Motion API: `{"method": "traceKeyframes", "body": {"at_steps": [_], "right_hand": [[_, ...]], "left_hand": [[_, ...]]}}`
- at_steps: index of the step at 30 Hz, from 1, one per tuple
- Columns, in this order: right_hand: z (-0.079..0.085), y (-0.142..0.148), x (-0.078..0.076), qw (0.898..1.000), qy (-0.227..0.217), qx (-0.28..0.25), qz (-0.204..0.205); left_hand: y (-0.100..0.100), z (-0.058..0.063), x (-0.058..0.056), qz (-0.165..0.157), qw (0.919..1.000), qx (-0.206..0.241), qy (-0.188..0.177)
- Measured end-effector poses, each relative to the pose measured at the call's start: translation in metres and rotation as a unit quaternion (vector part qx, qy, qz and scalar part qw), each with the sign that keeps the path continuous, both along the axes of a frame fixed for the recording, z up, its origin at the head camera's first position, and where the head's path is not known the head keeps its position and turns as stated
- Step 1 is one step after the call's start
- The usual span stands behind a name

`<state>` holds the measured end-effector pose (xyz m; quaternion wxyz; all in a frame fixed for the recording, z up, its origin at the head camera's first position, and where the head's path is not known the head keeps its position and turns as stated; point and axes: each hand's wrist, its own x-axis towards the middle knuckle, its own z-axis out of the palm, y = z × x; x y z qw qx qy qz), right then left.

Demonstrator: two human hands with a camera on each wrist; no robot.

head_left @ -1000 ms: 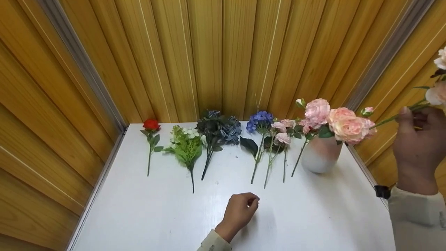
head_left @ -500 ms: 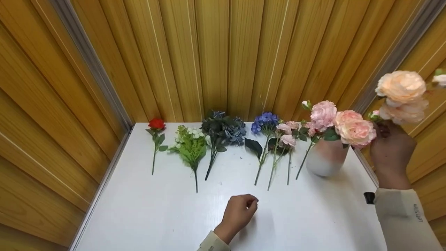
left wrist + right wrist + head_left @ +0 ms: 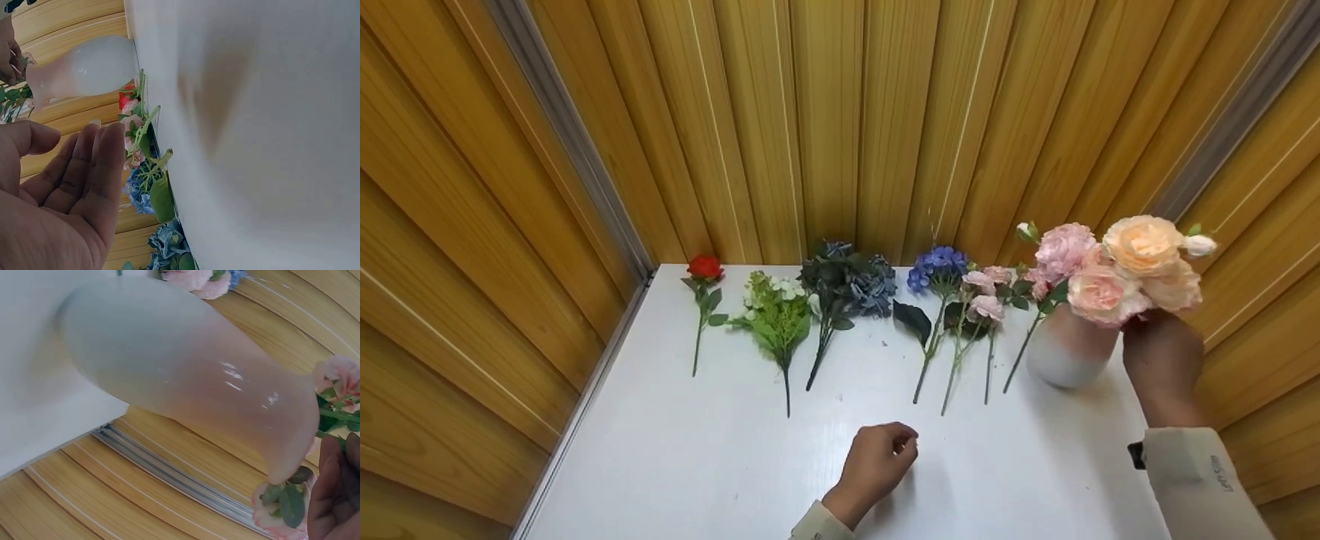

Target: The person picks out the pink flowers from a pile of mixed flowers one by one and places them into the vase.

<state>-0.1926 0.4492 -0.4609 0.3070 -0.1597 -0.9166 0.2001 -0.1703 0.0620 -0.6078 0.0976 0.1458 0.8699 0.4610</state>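
Note:
At the right of the head view, my right hand (image 3: 1164, 367) pinches the stem of a peach rose-like flower (image 3: 1141, 246) just beside the mouth of a pink-and-white vase (image 3: 1072, 356). Pink flowers (image 3: 1065, 251) stand in that vase. Seen from the right wrist, the fingers (image 3: 332, 489) close on a green stem at the vase's flared rim (image 3: 301, 422). The lower part of the held stem is hidden. My left hand (image 3: 874, 465) hovers low over the front of the table, fingers loosely curled and holding nothing; the left wrist view shows its bare palm (image 3: 62, 225).
Along the back of the white table (image 3: 697, 465) lie a red rose (image 3: 705, 268), green foliage (image 3: 772, 326), dark blue flowers (image 3: 874, 285), a violet-blue hydrangea (image 3: 941, 262) and several small pink flower stems (image 3: 986, 307). Wood-panelled walls (image 3: 825, 112) enclose the table.
My right hand has come leftward and down from the far right, bringing the peach flower to the vase among the pink ones. The left hand has stayed put.

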Motion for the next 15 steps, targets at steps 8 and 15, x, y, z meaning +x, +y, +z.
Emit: {"method": "traceKeyframes", "body": {"at_steps": [8,15], "right_hand": [[-0.049,-0.036,0.029,0.997,0.037,-0.074,0.006],[-0.097,-0.079,0.033,0.967,-0.219,-0.082,0.101]], "left_hand": [[0.019,0.002,-0.017,-0.006,0.9988,-0.033,0.034],[0.067,-0.006,-0.075,0.008,0.9957,-0.078,0.049]]}}
